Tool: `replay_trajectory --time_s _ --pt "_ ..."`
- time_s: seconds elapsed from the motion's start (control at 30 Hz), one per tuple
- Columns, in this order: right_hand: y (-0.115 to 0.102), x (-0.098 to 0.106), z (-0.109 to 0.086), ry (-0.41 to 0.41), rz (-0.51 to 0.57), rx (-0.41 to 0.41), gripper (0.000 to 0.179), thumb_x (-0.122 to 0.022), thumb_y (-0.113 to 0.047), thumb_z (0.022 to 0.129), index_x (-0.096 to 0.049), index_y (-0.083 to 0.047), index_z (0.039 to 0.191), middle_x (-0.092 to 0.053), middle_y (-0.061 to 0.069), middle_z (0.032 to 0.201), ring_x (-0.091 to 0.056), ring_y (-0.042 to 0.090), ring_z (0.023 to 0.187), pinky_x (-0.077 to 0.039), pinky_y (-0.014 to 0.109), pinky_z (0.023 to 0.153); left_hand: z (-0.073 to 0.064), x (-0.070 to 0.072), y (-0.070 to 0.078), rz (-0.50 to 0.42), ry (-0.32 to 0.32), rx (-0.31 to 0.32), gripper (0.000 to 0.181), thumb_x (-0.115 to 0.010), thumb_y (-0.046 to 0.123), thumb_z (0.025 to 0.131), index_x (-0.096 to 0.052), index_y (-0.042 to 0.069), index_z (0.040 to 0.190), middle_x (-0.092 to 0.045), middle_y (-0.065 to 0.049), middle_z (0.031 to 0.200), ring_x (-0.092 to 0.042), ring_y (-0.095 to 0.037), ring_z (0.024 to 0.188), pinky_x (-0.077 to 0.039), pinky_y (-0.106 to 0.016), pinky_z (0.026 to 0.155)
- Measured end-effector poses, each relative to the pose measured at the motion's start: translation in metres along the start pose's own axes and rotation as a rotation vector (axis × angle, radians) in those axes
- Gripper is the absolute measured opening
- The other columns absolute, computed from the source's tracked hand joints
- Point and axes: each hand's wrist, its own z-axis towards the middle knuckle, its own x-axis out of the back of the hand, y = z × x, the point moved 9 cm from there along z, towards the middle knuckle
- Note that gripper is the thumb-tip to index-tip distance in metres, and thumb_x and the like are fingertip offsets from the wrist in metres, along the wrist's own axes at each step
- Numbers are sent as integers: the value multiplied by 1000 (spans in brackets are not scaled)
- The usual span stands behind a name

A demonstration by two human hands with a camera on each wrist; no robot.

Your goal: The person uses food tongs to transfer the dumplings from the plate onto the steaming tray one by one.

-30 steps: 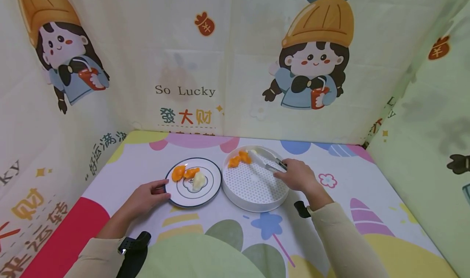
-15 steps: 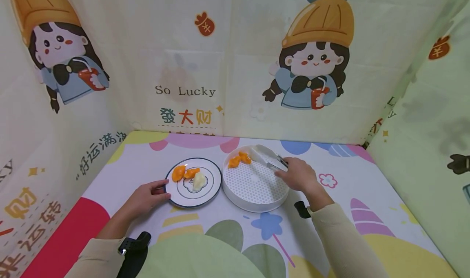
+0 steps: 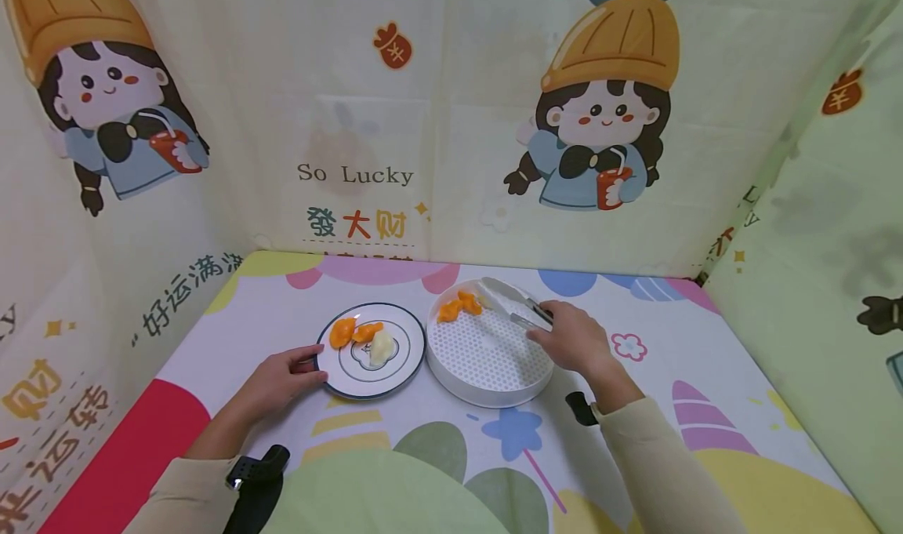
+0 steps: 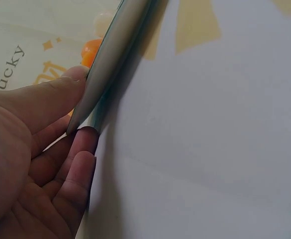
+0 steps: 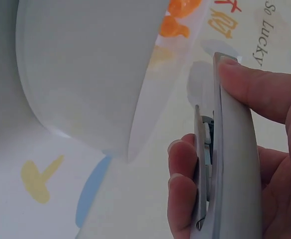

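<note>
In the head view my left hand (image 3: 282, 381) pinches the left rim of a white plate (image 3: 398, 373) with dark blue rim lines, thumb on top and fingers beneath. Two orange pieces (image 3: 342, 332) and a pale dumpling-shaped piece (image 3: 382, 348) lie on it. My right hand (image 3: 574, 336) grips metal tongs (image 3: 532, 311) with whitish tips, which reach into a round white perforated steamer tray (image 3: 487, 397). Two orange pieces (image 3: 449, 310) sit at the tray's back left. Beside them, near the tong tips, is a pale piece (image 5: 160, 56); whether the tips touch it I cannot tell.
Plate and tray stand side by side, almost touching, on a table (image 3: 607, 455) with a colourful printed cover. Printed cloth walls (image 3: 466, 126) enclose the table at the back and both sides. A black band (image 3: 257, 475) is on the left wrist.
The tongs' arms have shifted very slightly within the tray. The print on the left cloth wall has slid a little leftward. Both hands, plate and food pieces look otherwise the same.
</note>
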Motion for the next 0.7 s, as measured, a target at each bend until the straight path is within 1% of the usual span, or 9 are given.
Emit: replay_trajectory --time_s 0.2,0.43,0.57,0.7 --pt "-13 1 -8 20 13 60 59 -74 -31 90 -57 -1 137 -65 17 121 -60 31 96 -51 50 78 0 0 1 -7 -2 -3 72 -77 34 89 -48 4 147 -62 -18 119 -54 -32 106 -54 -46 92" --pt "-33 -2 -16 28 13 129 57 -75 -31 88 -60 -5 136 -66 13 123 -61 28 95 -53 49 77 -1 0 1 -4 -2 -13 71 -77 34 89 -49 3 147 -63 -17 118 -54 -32 106 -54 -46 92" --pt "-49 -7 -22 6 -5 172 58 -76 -33 88 -60 -7 137 -64 13 126 -61 28 98 -53 49 78 0 1 1 -3 -5 -14 72 -77 35 89 -49 3 147 -63 -18 119 -54 -32 106 -53 -47 93" --pt "-63 -17 -27 -41 -15 194 60 -77 -35 87 -59 -9 138 -62 12 130 -60 29 105 -52 50 84 1 1 1 -5 -8 -8 73 -77 37 89 -48 3 147 -62 -18 119 -53 -33 107 -53 -48 93"
